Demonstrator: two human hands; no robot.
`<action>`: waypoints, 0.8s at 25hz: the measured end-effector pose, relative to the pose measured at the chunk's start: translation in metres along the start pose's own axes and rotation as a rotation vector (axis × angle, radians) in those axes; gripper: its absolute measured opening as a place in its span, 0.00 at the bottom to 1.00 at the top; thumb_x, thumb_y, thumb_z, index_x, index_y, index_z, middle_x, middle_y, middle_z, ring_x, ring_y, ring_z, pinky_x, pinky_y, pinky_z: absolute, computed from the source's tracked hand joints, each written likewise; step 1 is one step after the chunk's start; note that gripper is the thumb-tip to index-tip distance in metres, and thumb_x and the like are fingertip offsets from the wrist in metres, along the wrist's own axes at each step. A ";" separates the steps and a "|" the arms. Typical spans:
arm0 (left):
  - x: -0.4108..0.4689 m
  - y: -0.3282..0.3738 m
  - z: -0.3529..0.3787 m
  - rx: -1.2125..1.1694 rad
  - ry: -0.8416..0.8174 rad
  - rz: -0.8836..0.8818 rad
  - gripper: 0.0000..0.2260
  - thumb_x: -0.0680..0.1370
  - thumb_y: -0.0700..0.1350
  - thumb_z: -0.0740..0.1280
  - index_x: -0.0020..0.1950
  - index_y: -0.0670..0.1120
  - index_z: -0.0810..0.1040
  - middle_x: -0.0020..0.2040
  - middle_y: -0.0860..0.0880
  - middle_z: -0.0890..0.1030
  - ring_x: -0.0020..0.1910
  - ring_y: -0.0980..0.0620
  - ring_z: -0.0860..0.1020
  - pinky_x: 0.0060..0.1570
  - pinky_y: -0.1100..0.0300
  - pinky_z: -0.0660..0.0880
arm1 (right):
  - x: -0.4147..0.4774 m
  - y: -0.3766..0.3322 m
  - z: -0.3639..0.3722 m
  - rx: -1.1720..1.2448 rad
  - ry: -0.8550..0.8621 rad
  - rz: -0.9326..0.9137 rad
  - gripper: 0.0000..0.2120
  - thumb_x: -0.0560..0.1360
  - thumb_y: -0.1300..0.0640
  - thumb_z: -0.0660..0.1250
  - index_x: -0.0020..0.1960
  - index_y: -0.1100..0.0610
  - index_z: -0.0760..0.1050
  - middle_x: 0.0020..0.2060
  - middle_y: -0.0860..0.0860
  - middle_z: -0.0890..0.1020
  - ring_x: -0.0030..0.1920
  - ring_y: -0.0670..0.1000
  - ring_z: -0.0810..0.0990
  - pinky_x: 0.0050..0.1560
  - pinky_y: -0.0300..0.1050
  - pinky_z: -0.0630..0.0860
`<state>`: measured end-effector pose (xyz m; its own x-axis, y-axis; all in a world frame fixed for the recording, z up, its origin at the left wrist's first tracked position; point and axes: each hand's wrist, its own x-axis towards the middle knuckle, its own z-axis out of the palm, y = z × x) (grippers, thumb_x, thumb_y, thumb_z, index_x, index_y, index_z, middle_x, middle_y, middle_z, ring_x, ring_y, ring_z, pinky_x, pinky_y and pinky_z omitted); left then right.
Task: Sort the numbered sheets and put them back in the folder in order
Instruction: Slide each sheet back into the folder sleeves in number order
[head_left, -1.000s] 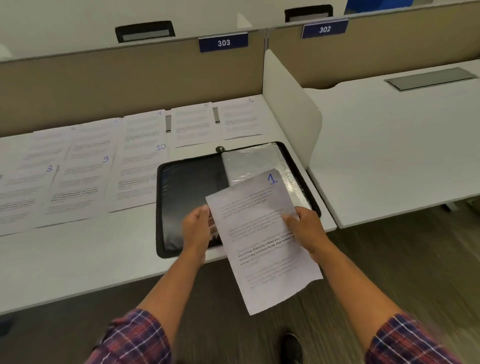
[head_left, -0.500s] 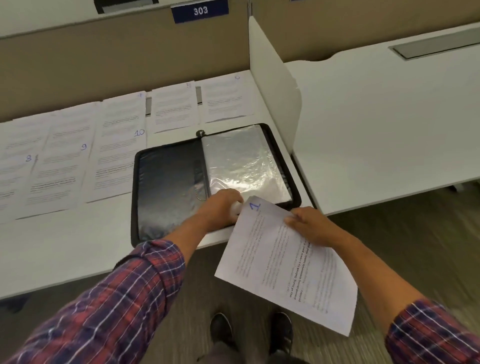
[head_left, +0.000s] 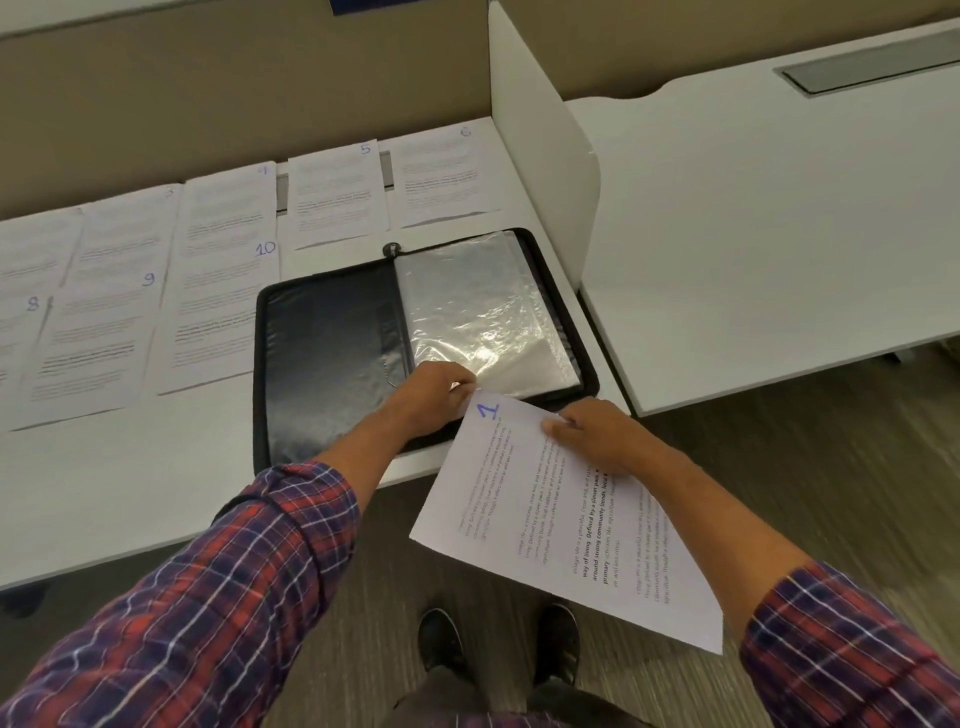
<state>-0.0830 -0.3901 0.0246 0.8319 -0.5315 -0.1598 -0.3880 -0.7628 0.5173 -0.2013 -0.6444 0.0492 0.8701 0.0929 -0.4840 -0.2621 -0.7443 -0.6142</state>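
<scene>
sheet 1 (head_left: 561, 519) in right hand (head_left: 597, 441), corner over left hand (head_left: 431, 395) fingertips

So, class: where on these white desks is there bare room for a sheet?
Bare: the white desk along its front, left of the black zip folder, in front of the numbered paper sheets; also the neighbouring desk past the white divider panel. Crowded: back and left, under sheets.

My left grip (head_left: 434, 392): fingertips partly behind sheet 1 (head_left: 561, 519). Sheet 8 (head_left: 15, 353) cut by left edge. Print on far sheets (head_left: 337, 197) unreadable.
</scene>
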 end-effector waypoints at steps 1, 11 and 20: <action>0.000 -0.001 0.000 -0.002 0.003 -0.002 0.08 0.83 0.42 0.68 0.58 0.44 0.85 0.56 0.49 0.86 0.54 0.51 0.81 0.59 0.55 0.77 | 0.001 -0.002 0.000 -0.009 0.002 0.005 0.21 0.84 0.40 0.62 0.44 0.57 0.77 0.40 0.54 0.83 0.37 0.51 0.82 0.42 0.47 0.78; 0.006 -0.002 -0.001 -0.031 0.024 -0.051 0.08 0.82 0.43 0.69 0.57 0.43 0.87 0.53 0.47 0.87 0.51 0.52 0.82 0.57 0.56 0.78 | 0.016 -0.008 -0.008 -0.028 0.005 0.055 0.21 0.83 0.41 0.63 0.43 0.57 0.79 0.40 0.53 0.85 0.38 0.53 0.85 0.44 0.49 0.82; 0.007 0.000 -0.008 -0.062 0.012 -0.055 0.07 0.80 0.46 0.73 0.55 0.46 0.87 0.53 0.50 0.85 0.50 0.55 0.80 0.56 0.58 0.76 | 0.027 -0.018 -0.016 -0.101 0.053 0.082 0.18 0.83 0.45 0.61 0.41 0.55 0.76 0.38 0.52 0.81 0.37 0.51 0.81 0.39 0.48 0.78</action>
<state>-0.0743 -0.3908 0.0305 0.8561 -0.4846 -0.1798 -0.3166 -0.7666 0.5587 -0.1666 -0.6389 0.0568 0.8690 -0.0040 -0.4947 -0.2922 -0.8111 -0.5067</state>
